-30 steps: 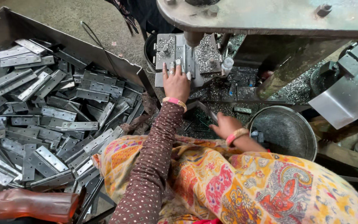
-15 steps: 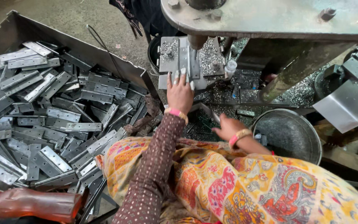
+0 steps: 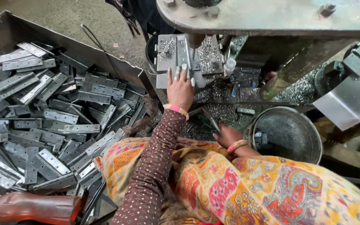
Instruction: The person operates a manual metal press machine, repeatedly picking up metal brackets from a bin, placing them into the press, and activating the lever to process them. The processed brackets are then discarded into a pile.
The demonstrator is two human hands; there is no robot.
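Our left hand (image 3: 180, 88) flat, fingers spread, pressing metal plate (image 3: 183, 53) on press die block (image 3: 188, 58). Right hand (image 3: 227, 135) low beside steel bucket (image 3: 286, 133), grip hidden, cannot tell. We judge plate stiff, thin, sharp-edged, probably oily; hold by long edges.

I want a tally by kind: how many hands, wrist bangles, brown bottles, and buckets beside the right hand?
Hands: 2, left hand and right hand
Wrist bangles: 2
Brown bottle: 1
Metal bucket: 1
Total: 6
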